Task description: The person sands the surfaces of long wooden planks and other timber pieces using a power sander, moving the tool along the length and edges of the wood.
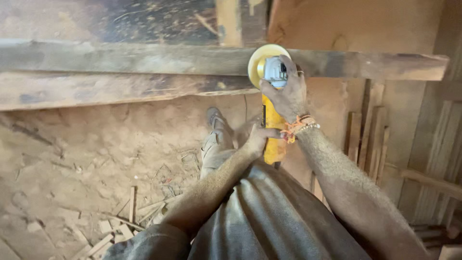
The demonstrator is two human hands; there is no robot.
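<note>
A yellow angle grinder (272,126) with a pale yellow disc (257,60) is held against the edge of a long dark wooden plank (144,60). My right hand (288,89) grips the grinder's grey head near the disc; an orange thread and bead bracelet circle its wrist. My left hand (258,138) wraps the rear of the yellow body. Both forearms are coated in sawdust. The disc meets the plank roughly at its middle.
A second rough plank (96,90) lies just below the first. Sawdust covers the floor, with wood offcuts (115,226) at lower left. My sandalled foot (215,132) stands on the floor. Upright wooden slats (368,139) lean at the right.
</note>
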